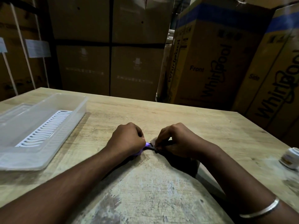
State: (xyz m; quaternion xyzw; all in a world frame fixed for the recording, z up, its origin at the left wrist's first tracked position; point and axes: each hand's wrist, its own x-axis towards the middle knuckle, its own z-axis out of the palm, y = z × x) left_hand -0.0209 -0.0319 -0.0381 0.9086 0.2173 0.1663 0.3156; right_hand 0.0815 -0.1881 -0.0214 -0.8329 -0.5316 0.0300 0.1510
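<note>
At the far left a clear plastic tray [48, 159] sits on the bench [161, 191], with a white slatted insert [47, 128] lying inside it; the tray is well apart from the hands. Near the middle of the bench the left hand [129, 139] rests knuckles-up, its fingers [140, 135] curled tight round the purple end of a purple-handled tool [146, 145]; most of that handle is hidden under the palm. The tool's dark end runs across the narrow gap to the right hand [176, 141] - its fingers [161, 140] are bent together and pinch that dark end, with a small pale scrap [152, 140] held against it; what the scrap is made of I cannot tell. The tool lies low, just above or on the bench, between the two hands. A silver bangle [260, 209] circles the right wrist; at the far right edge stands a small white jar [290, 157] - blurred. Tall cardboard boxes [210, 62] stand behind the bench.
</note>
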